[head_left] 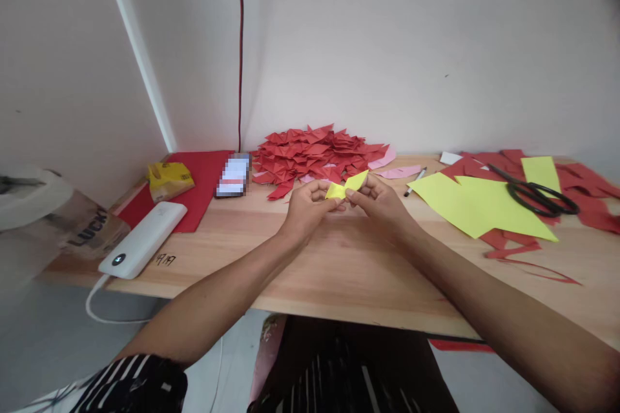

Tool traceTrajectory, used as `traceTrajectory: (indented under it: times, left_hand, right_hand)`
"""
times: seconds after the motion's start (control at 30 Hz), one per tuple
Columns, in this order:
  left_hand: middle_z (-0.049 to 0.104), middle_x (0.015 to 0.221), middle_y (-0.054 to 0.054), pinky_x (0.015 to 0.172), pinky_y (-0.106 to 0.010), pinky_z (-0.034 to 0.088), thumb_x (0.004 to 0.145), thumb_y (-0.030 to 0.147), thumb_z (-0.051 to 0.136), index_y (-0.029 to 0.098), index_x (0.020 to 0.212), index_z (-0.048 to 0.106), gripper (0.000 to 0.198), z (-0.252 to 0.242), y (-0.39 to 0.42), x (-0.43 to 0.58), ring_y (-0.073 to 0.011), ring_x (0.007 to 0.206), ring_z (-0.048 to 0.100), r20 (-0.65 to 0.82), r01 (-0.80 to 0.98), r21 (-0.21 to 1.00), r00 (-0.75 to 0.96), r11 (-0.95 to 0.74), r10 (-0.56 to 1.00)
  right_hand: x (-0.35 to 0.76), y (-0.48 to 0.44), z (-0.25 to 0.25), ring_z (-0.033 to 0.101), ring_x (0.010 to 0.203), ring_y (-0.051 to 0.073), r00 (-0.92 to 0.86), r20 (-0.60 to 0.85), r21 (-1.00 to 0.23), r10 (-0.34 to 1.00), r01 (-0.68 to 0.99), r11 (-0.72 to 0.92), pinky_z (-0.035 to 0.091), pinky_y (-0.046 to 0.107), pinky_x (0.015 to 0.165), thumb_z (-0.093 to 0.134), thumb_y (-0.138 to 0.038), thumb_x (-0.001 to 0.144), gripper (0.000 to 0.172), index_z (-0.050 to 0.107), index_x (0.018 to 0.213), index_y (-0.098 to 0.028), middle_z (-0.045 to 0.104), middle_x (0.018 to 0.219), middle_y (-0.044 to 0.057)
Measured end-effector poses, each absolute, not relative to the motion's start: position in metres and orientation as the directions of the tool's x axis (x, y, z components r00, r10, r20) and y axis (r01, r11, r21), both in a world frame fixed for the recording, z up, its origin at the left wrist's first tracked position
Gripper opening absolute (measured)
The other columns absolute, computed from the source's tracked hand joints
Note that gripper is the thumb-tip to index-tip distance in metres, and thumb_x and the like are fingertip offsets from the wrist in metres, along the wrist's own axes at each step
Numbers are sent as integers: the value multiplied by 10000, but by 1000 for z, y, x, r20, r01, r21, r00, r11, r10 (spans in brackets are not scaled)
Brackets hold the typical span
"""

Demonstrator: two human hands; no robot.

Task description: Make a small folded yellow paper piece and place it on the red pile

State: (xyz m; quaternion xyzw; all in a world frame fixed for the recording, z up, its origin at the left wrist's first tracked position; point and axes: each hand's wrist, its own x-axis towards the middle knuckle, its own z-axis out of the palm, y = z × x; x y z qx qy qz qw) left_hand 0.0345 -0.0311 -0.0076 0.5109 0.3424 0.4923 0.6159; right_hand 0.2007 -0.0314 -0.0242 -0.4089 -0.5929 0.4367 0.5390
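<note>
Between both hands is a small folded piece of yellow paper [356,182], held above the middle of the wooden table. My left hand [310,206] pinches its left end between thumb and fingers. On the other side, my right hand [380,201] grips it, with a pointed yellow flap rising beside the fingers. Part of the paper is hidden by the fingertips. Just behind the hands lies a heap of folded red paper pieces [310,151].
At right, black scissors [537,197] rest on a yellow paper sheet [465,203] among red scraps [598,210]. A pen [415,182] lies nearby. Leftward are a phone [234,175], a white power bank [143,242] with cable, a yellow packet [169,179] and red sheets [201,206].
</note>
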Motion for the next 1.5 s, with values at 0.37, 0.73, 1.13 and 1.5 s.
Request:
traceTrajectory:
  times: [0.37,0.73,1.13,1.5]
  left_hand:
    - [734,821,-74,733,-293,549,620,201,797,100,863,646,304,-9,-31,36,-163,690,703,57,-288,957,277,27,959]
    - [741,862,-90,725,-272,546,659,222,783,93,868,657,276,-13,-29,35,-151,710,702,56,-231,973,317,20,947]
    - [733,778,-88,675,-272,546,629,253,826,73,903,685,357,-10,-26,31,-164,673,704,-57,-237,958,392,160,918]
    - [732,768,-77,667,-262,549,670,253,792,82,914,677,320,-15,-26,34,-157,664,701,-31,-191,974,406,118,913]
  right_hand:
    - [200,-35,-21,544,619,113,9,243,-970,970,19,243,422,252,602,734,-415,760,282,557,787,-197,647,691,-6]
    - [200,-33,-21,599,641,141,18,232,-971,973,65,230,480,268,605,746,-467,720,335,550,799,-207,654,707,6]
    - [204,-28,-27,487,604,106,-43,297,-948,954,104,300,369,236,514,706,-408,771,264,562,842,-198,581,746,-13]
    - [201,-33,-23,488,557,111,-6,301,-930,954,220,295,362,257,526,690,-397,784,265,508,783,-205,524,639,-42]
